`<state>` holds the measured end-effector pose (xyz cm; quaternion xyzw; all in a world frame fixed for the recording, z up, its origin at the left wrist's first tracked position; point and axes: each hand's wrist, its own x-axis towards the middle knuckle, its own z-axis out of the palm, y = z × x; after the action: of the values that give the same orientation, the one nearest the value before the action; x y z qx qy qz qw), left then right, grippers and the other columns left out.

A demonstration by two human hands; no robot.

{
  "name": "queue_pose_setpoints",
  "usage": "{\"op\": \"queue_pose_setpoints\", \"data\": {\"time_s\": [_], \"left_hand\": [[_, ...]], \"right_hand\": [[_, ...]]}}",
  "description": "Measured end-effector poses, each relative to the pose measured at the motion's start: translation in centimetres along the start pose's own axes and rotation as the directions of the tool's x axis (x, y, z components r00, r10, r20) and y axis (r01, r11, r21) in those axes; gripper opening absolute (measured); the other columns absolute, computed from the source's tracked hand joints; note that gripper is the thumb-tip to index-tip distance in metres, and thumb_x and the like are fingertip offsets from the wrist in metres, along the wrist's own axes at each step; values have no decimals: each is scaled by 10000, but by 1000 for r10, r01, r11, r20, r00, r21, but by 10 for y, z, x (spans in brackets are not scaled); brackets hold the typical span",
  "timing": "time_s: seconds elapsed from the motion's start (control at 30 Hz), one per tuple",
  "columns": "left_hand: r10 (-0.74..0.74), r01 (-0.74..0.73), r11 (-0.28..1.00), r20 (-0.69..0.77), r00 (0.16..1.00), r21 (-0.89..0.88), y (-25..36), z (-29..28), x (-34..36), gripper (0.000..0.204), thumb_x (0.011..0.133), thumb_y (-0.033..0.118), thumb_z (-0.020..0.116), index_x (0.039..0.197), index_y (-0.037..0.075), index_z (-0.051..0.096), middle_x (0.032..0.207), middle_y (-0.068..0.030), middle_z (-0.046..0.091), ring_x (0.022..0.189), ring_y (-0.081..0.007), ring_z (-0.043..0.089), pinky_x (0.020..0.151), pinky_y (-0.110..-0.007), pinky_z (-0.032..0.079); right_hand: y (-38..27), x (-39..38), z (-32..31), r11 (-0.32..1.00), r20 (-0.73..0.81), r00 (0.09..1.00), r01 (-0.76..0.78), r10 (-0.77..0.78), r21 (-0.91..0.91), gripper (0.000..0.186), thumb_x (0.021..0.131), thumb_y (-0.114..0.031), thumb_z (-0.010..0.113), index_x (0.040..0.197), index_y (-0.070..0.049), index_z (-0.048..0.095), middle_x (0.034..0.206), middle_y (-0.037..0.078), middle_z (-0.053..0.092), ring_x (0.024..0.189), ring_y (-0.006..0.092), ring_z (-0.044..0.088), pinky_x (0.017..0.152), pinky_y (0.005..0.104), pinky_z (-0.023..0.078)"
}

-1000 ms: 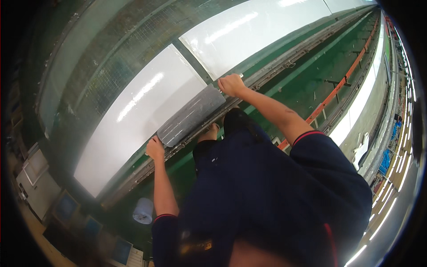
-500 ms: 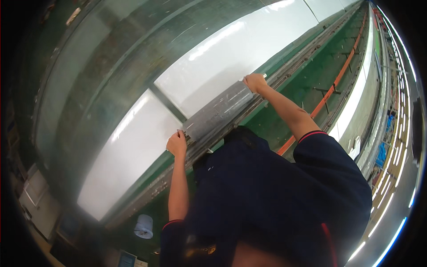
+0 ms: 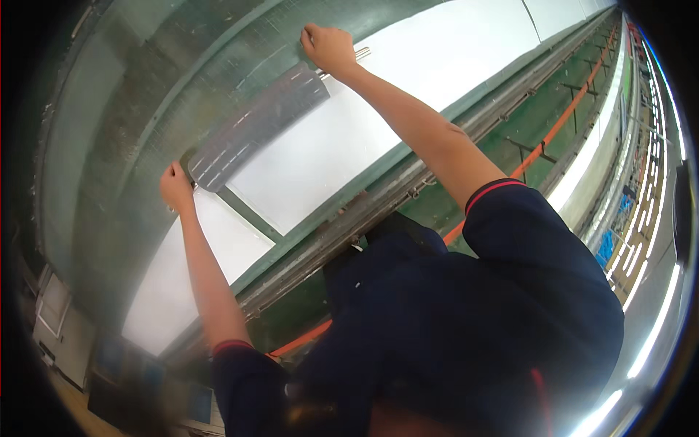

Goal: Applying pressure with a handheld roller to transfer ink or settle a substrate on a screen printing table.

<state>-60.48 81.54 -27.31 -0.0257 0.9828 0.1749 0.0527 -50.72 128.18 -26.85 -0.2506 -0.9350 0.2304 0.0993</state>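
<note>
A wide grey roller (image 3: 258, 127) lies slantwise over the far edge of two white panels, with a thin metal shaft out at its ends. My left hand (image 3: 175, 189) is closed at its left end, fingers curled by the shaft. Past its right end my right hand (image 3: 329, 50) is closed at the shaft, part of which shows beyond the wrist. The roller covers part of the larger white panel (image 3: 408, 73) and a corner of the smaller white panel (image 3: 196, 269). A narrow green gap parts the panels.
The long green table (image 3: 145, 131) stretches beyond the panels. A metal rail (image 3: 393, 178) runs along its near edge, close to my body. An orange bar (image 3: 557, 131) lies lower, on the right. A dark box-like thing (image 3: 124, 375) stands at the lower left.
Both hands have moved away from me and to the left, carrying the roller from the near edge of the panels to their far edge. My arms are stretched further out.
</note>
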Motion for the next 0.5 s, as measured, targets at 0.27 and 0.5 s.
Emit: {"op": "queue_pose_setpoints", "data": {"time_s": [0.27, 0.5], "left_hand": [[87, -77, 990, -83, 993, 118, 2, 13, -58, 504, 1030, 440, 500, 843, 28, 724, 786, -192, 731, 700, -411, 683, 649, -508, 488], [160, -140, 965, -75, 984, 221, -61, 4, -262, 484, 1060, 389, 441, 733, 101, 649, 744, -148, 667, 750, -407, 655, 691, -542, 495]], "right_hand": [[23, -46, -9, 1000, -42, 999, 12, -12, -5, 310, 1021, -328, 563, 893, -97, 727, 743, 162, 720, 710, 399, 701, 658, 535, 537], [67, -232, -56, 995, 95, 994, 59, -52, -76, 221, 1018, -261, 550, 928, -101, 671, 699, 154, 682, 655, 381, 664, 640, 529, 505]]}}
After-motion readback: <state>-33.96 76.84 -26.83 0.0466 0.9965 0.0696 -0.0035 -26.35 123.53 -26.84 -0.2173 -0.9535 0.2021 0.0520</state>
